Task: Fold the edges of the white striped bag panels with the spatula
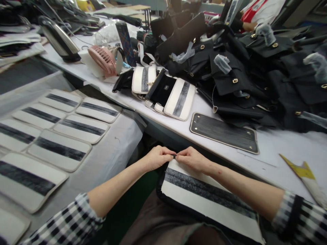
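Note:
A white panel with a dark stripe and black edging (212,197) lies across my lap, slanting down to the right. At its upper left corner my left hand (158,157) pinches the black edge between thumb and fingers. My right hand (192,159) is closed on the same edge just beside it, the fingertips of both hands nearly touching. The underside of the panel is hidden.
Striped white panels (60,149) are spread on the left table. On the long white table (276,166) are a dark board (224,132), black bags (230,78), a pink fan (103,60), a metal kettle (60,41) and a yellow-ended tool (302,172). A person's arm (249,26) shows behind.

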{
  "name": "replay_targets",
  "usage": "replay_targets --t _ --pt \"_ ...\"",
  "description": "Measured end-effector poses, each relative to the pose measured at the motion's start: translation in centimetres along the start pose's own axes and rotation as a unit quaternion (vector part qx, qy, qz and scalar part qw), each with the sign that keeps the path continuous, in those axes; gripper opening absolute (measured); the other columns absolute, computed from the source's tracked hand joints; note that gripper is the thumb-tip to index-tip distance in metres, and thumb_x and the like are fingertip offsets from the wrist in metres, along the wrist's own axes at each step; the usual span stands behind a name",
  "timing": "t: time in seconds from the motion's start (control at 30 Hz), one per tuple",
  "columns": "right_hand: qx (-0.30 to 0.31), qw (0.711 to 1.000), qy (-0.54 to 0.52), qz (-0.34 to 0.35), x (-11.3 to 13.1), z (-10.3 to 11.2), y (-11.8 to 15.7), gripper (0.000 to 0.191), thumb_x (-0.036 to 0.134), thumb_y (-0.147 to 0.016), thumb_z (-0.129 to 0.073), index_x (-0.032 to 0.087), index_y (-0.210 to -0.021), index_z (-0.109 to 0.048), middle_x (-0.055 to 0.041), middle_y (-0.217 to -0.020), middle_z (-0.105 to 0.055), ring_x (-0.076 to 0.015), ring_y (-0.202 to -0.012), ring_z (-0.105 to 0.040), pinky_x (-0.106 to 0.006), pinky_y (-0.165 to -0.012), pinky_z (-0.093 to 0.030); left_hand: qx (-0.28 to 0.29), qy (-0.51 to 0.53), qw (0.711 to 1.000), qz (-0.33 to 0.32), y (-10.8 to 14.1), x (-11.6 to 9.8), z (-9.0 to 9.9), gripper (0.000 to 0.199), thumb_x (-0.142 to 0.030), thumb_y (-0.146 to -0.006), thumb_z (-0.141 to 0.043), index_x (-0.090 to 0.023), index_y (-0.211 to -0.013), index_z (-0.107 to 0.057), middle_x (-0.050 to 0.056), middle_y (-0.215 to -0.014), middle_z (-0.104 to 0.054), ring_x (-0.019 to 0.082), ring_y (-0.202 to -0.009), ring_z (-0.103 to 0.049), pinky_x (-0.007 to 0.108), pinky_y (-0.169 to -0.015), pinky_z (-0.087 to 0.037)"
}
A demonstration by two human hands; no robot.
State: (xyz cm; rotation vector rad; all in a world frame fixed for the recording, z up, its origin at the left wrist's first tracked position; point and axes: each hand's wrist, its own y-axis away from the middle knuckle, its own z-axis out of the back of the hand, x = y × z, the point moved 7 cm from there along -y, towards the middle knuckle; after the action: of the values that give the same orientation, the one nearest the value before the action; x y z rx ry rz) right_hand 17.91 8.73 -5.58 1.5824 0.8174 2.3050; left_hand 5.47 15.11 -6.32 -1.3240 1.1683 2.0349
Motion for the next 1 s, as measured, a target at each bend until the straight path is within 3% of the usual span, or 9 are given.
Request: replay_targets --t 0.1,0.23,0.4,0.53,0.7,0.77,0.87,0.93,1.0 --pt "0.013 1.0 0.004 0.016 -0.1 0.1 0.2 0.034 0.043 -0.078 -0.051 0.014 -0.063 -0.058 0.0044 -0.054 -0.035 -0.0086 -0.052 -0.026 -0.024 -0.048 -0.019 0.029 0.083 0.996 0.025 0.2 0.8 -0.6 0.045 -0.041 -0.076 -0.066 -0.014 -0.111 -0.073 0.006 -0.086 -0.074 0.019 -0.075 -0.06 0.027 -0.065 -0.041" --pt "0.029 0.999 0.015 0.031 -0.3 0.7 1.1 0.043 0.051 -0.083 -0.055 0.013 -0.069 -0.067 0.0043 -0.053 -0.039 -0.0087 -0.052 -0.029 -0.023 -0.048 -0.021 0.006 0.109 0.994 0.009 0.4 0.8 -1.4 0.047 -0.05 -0.078 -0.067 -0.015 -0.108 -0.074 0.007 -0.101 -0.074 0.023 -0.091 -0.063 0.029 -0.079 -0.045" --pt "0.017 1.0 0.007 0.025 -2.2 3.1 4.1 0.038 0.047 -0.082 -0.063 0.019 -0.103 -0.076 0.0018 -0.079 -0.066 -0.0141 -0.069 -0.052 -0.023 -0.064 -0.039 -0.014 0.073 0.997 0.006 0.8 -0.1 -1.8 0.053 -0.053 -0.075 -0.07 -0.014 -0.11 -0.073 0.008 -0.097 -0.075 0.026 -0.092 -0.064 0.032 -0.081 -0.047" --pt "-0.007 1.0 -0.014 -0.011 -5.8 6.4 8.3 0.049 0.048 -0.077 -0.07 0.017 -0.115 -0.072 -0.0027 -0.095 -0.072 -0.0192 -0.08 -0.059 -0.027 -0.075 -0.043 0.006 0.047 0.999 0.019 0.5 -0.5 -1.6 0.056 -0.055 -0.071 -0.073 -0.015 -0.109 -0.074 0.008 -0.102 -0.074 0.03 -0.099 -0.064 0.037 -0.09 -0.048" --pt "-0.048 0.994 -0.091 -0.043 -11.7 9.8 14.2 0.065 0.057 -0.069 -0.076 0.016 -0.119 -0.07 -0.0062 -0.1 -0.072 -0.0218 -0.085 -0.062 -0.03 -0.081 -0.045 0.058 0.018 0.997 0.048 -0.2 0.5 -1.9 0.06 -0.059 -0.076 -0.067 -0.018 -0.12 -0.068 0.007 -0.118 -0.07 0.033 -0.119 -0.056 0.043 -0.109 -0.035" --pt "-0.081 0.987 -0.134 -0.044 -13.7 10.5 15.9 0.069 0.064 -0.072 -0.072 0.015 -0.12 -0.069 -0.0099 -0.109 -0.07 -0.0236 -0.092 -0.062 -0.032 -0.084 -0.045 0.063 0.02 0.996 0.064 -0.3 0.9 -2.0 0.061 -0.06 -0.078 -0.065 -0.019 -0.123 -0.066 0.006 -0.122 -0.068 0.033 -0.122 -0.054 0.044 -0.112 -0.031" --pt "-0.149 0.97 -0.189 -0.044 -16.2 11.0 17.4 0.074 0.075 -0.084 -0.05 0.015 -0.125 -0.066 -0.0148 -0.12 -0.065 -0.0247 -0.098 -0.061 -0.036 -0.086 -0.046 0.062 0.035 0.994 0.079 -0.5 1.3 -2.3 0.065 -0.062 -0.076 -0.066 -0.019 -0.124 -0.065 0.007 -0.122 -0.068 0.033 -0.124 -0.053 0.045 -0.115 -0.028" --pt "-0.181 0.959 -0.214 -0.046 -17.3 10.9 17.6 0.079 0.078 -0.089 -0.036 0.015 -0.127 -0.063 -0.0163 -0.12 -0.065 -0.0242 -0.096 -0.062 -0.038 -0.085 -0.046 0.059 0.053 0.993 0.087 -0.5 1.4 -2.4 0.067 -0.063 -0.075 -0.067 -0.018 -0.124 -0.065 0.008 -0.121 -0.068 0.034 -0.124 -0.053 0.045 -0.114 -0.031" --pt "-0.197 0.952 -0.229 -0.043 -17.9 10.5 17.4 0.078 0.077 -0.089 -0.036 0.014 -0.124 -0.065 -0.0158 -0.116 -0.067 -0.024 -0.094 -0.063 -0.038 -0.085 -0.046 0.051 0.067 0.992 0.097 -0.5 1.5 -2.4 0.067 -0.063 -0.072 -0.07 -0.018 -0.122 -0.067 0.009 -0.121 -0.068 0.034 -0.126 -0.053 0.044 -0.112 -0.036"
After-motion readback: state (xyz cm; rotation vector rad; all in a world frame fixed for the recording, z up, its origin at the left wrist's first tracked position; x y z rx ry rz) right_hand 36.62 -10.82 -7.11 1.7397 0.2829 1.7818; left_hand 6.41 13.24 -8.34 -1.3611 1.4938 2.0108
